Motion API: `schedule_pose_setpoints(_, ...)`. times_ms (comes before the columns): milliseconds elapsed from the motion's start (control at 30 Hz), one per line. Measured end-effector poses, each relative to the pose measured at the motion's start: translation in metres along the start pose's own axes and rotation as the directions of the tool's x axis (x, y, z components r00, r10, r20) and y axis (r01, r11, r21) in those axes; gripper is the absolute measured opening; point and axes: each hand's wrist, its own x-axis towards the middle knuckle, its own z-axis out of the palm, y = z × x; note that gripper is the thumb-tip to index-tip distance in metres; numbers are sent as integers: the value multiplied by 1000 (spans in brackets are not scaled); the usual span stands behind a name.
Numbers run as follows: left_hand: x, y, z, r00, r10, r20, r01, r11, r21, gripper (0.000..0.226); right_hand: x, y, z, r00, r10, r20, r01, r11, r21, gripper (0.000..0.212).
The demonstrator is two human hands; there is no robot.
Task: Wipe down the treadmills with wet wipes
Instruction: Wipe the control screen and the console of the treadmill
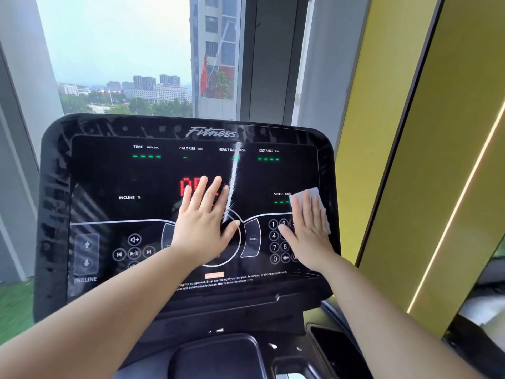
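One wet wipe (305, 194) under right hand (310, 233), beside console's (109, 176) right edge.

High above the left hand (203, 222), a tall window (117, 50) shows pale sky, a row of low city buildings (161, 91) and green trees (153, 106) below them. Above the gap between both hands, 1 grey high-rise tower (216, 36) fills the pane's right part, with a red flag (204, 75) hanging beside it. A dark grey window post (273, 58) stands above the right hand (308, 233). Right of that hand rise 2 yellow wall panels (382, 160), the farther 1 crossed by a slanting lit strip (453, 209). Well left of and below the left hand lies green flooring (13, 305).
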Motion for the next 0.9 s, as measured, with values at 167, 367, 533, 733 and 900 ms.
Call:
schedule_pose_setpoints(167,-19,-7,3,997,42,-62,-49,991,-128,62,-31,-2,26,993,10,117,-13,1000,19,74)
schedule_pose_setpoints(367,-59,-10,3,996,22,-91,-34,990,-134,52,-40,3,36,991,-16,129,9,999,49,78)
schedule_pose_setpoints(533,-92,-21,2,999,-23,-39,19,994,-108,52,-20,2,21,998,63,33,-65,995,75,65)
schedule_pose_setpoints(733,-115,-25,7,1000,-21,7,22,993,-117,54,-39,-32,43,982,180,66,-188,970,153,72)
schedule_pose_setpoints(900,-115,-22,9,1000,-29,3,29,992,-126,54,-43,-81,47,968,213,134,-240,943,231,79)
